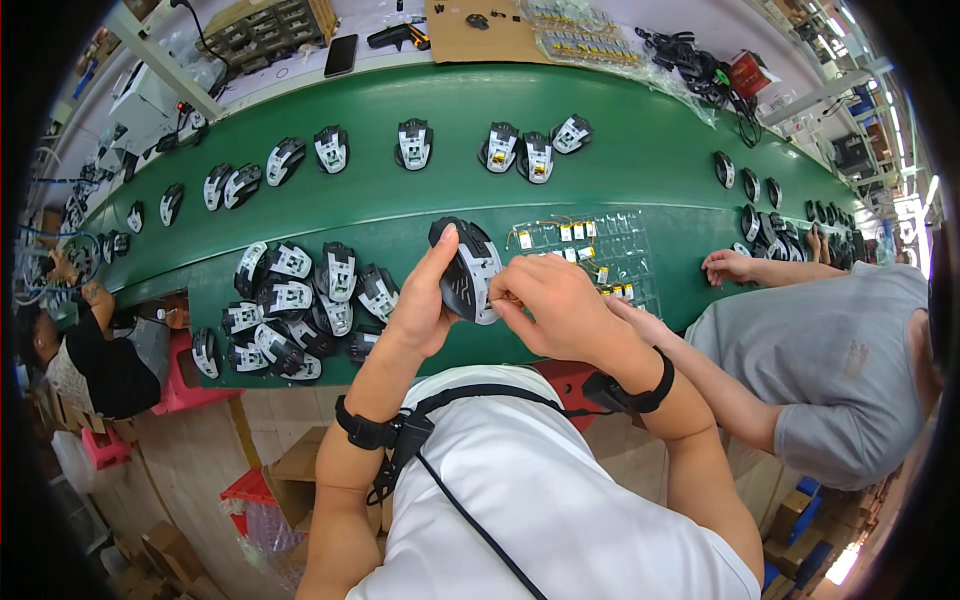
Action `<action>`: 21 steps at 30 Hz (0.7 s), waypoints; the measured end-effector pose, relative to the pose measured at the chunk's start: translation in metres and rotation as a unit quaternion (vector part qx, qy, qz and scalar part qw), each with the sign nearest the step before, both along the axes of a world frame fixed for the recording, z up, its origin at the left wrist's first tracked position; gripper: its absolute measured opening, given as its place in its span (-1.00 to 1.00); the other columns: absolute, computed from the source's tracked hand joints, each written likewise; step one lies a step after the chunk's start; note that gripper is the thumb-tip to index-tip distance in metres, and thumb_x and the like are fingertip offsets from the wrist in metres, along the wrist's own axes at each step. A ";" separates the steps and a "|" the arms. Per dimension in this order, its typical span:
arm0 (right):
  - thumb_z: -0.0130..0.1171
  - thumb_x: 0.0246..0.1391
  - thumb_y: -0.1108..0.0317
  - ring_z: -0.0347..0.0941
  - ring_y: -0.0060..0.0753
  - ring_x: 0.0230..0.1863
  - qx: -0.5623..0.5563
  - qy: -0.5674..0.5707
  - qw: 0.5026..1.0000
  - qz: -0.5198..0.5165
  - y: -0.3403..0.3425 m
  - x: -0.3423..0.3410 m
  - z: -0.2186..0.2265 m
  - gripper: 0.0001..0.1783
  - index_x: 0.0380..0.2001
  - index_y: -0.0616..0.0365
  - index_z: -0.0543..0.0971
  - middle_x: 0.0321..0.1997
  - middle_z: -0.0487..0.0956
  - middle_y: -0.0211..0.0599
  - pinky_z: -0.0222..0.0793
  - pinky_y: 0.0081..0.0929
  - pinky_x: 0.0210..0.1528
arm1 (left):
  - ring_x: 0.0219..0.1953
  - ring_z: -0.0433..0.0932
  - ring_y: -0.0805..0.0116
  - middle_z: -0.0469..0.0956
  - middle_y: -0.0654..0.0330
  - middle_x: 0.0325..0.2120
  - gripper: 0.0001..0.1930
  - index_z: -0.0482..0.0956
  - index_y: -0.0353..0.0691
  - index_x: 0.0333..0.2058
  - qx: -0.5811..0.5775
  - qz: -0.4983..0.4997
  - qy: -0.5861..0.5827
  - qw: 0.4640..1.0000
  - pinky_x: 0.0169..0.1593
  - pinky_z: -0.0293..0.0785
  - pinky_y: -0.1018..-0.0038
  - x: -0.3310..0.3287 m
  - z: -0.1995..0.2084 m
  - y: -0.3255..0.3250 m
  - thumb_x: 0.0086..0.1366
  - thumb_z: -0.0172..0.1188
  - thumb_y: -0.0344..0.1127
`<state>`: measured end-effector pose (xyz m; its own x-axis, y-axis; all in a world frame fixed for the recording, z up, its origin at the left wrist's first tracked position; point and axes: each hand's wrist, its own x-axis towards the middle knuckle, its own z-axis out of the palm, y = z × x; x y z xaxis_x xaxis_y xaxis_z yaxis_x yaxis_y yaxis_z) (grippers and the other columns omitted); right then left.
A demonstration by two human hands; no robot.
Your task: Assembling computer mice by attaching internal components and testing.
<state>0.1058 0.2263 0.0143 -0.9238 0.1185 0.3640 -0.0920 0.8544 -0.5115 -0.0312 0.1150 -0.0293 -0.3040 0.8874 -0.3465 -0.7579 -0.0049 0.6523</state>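
A partly assembled computer mouse (pixel 468 277), black and light grey, is tilted up over the near edge of the green bench. My left hand (pixel 424 300) grips it, with the thumb along its left side and the fingers mostly hidden beneath. At its right side my right hand (pixel 555 300) is closed in a pinch, fingertips against the mouse. Whatever lies between those fingertips is too small to make out. Just beyond my right hand rests a clear plastic tray (pixel 628 243) holding several small silver batteries (pixel 578 232) with thin wires.
A heap of open mice (pixel 285 297) lies left of my hands. Along the green conveyor belt (pixel 365 105) stand several more mice (pixel 414 145). A phone (pixel 341 56) and cardboard sheet (pixel 475 35) sit on the far shelf. A co-worker in grey (pixel 820 350) is close on the right.
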 end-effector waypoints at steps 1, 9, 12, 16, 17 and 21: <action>0.20 -0.10 0.50 0.37 -0.27 -0.49 0.027 0.006 1.000 -0.006 0.000 0.000 -0.001 -0.88 -0.44 0.11 0.47 -0.52 0.43 -0.35 0.25 -0.38 -0.37 | -0.32 0.57 0.51 0.56 0.29 -0.34 -0.61 0.49 -0.07 -0.22 0.000 -0.001 0.000 1.000 -0.29 0.53 0.49 0.000 -0.001 0.001 0.38 -0.11 0.11; 0.25 -0.12 0.49 0.43 -0.22 -0.50 -0.027 0.021 0.999 -0.015 -0.008 0.005 -0.012 -0.88 -0.43 0.15 0.53 -0.52 0.48 -0.28 0.31 -0.38 -0.43 | -0.27 0.60 0.39 0.60 0.20 -0.33 -0.53 0.51 -0.12 -0.18 -0.002 0.021 -0.008 1.000 -0.20 0.53 0.42 0.001 -0.010 -0.002 0.37 -0.16 0.16; 0.32 -0.17 0.46 0.44 -0.31 -0.51 -0.057 0.045 0.997 -0.021 -0.011 0.011 -0.021 -0.79 -0.36 0.17 0.59 -0.50 0.52 -0.31 0.33 -0.39 -0.40 | -0.27 0.62 0.30 0.61 0.10 -0.32 -0.50 0.50 -0.18 -0.18 0.001 0.036 -0.014 0.999 -0.17 0.55 0.36 0.007 -0.016 -0.001 0.38 -0.18 0.16; 0.39 -0.24 0.45 0.42 -0.36 -0.53 -0.024 0.056 0.998 -0.034 -0.016 0.013 -0.026 -0.73 -0.36 0.19 0.59 -0.52 0.51 -0.35 0.33 -0.41 -0.36 | -0.31 0.62 0.29 0.60 0.07 -0.34 -0.50 0.49 -0.19 -0.17 -0.006 0.054 0.008 0.998 -0.21 0.56 0.37 0.004 -0.013 0.004 0.37 -0.16 0.15; 0.41 -0.26 0.44 0.41 -0.37 -0.53 -0.006 0.066 0.997 -0.041 -0.018 0.013 -0.029 -0.71 -0.37 0.19 0.59 -0.53 0.50 -0.36 0.33 -0.42 -0.36 | -0.35 0.63 0.26 0.60 0.06 -0.37 -0.50 0.49 -0.21 -0.19 0.001 0.074 0.012 0.997 -0.25 0.57 0.36 0.008 -0.020 0.004 0.36 -0.14 0.15; 0.40 -0.24 0.38 0.39 -0.33 -0.49 0.029 0.097 0.994 -0.051 -0.021 0.011 -0.043 -0.69 -0.36 0.11 0.54 -0.53 0.43 -0.40 0.24 -0.38 -0.40 | -0.40 0.63 0.23 0.60 0.03 -0.38 -0.51 0.49 -0.22 -0.22 0.006 0.061 0.009 0.998 -0.29 0.58 0.34 0.008 -0.018 0.004 0.36 -0.13 0.14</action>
